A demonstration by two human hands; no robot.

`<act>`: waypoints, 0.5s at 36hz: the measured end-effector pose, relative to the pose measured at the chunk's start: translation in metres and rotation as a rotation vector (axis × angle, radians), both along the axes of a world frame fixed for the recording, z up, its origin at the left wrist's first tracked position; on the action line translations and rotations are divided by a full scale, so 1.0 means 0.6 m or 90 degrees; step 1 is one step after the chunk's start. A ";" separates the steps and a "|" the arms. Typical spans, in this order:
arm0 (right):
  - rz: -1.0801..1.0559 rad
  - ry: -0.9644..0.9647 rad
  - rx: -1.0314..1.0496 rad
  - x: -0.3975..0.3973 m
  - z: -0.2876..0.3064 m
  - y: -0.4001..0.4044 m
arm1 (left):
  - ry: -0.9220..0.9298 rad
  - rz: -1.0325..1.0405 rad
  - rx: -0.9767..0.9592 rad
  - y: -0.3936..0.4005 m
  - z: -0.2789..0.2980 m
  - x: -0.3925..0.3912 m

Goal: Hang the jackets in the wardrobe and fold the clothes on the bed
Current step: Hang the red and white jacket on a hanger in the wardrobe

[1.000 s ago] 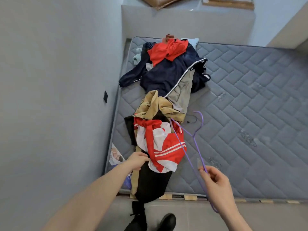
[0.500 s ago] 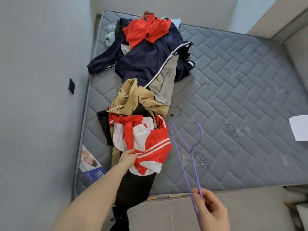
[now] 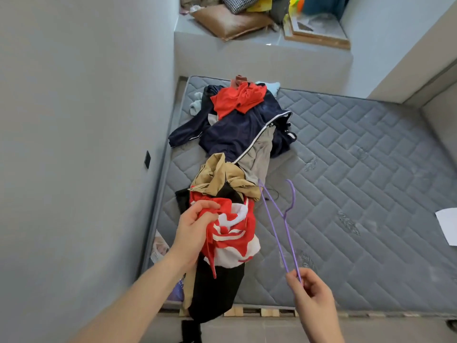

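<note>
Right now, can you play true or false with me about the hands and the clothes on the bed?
1. The left hand grips the red and white jacket. True.
2. The right hand holds a green hanger. False: the hanger is purple.
3. A red top lies on the navy jacket. True.
4. The clothes lie neatly folded. False: they lie in a loose heap on the mattress.
5. The hanger is inside the red and white jacket. False: it is held beside it.
</note>
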State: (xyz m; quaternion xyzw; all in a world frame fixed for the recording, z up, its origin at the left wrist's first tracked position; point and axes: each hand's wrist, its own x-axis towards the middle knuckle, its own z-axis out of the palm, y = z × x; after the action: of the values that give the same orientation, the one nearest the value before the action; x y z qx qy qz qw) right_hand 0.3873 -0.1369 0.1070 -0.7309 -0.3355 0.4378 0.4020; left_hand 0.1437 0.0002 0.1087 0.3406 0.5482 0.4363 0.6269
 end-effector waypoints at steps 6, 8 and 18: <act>0.109 0.080 0.073 -0.015 0.058 0.030 | 0.009 0.064 0.097 -0.063 0.124 -0.002; 0.193 0.092 0.094 -0.020 0.084 0.038 | -0.010 0.106 0.130 -0.083 0.167 0.013; 0.576 0.099 0.174 0.051 0.166 0.069 | -0.309 0.145 0.218 -0.158 0.367 0.195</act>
State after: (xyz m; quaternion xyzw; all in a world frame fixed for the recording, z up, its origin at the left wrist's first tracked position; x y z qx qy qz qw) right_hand 0.4176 -0.0958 0.2064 -0.4170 -0.6431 0.5744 0.2874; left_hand 0.2605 -0.0948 0.3287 0.2634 0.3361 0.6583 0.6199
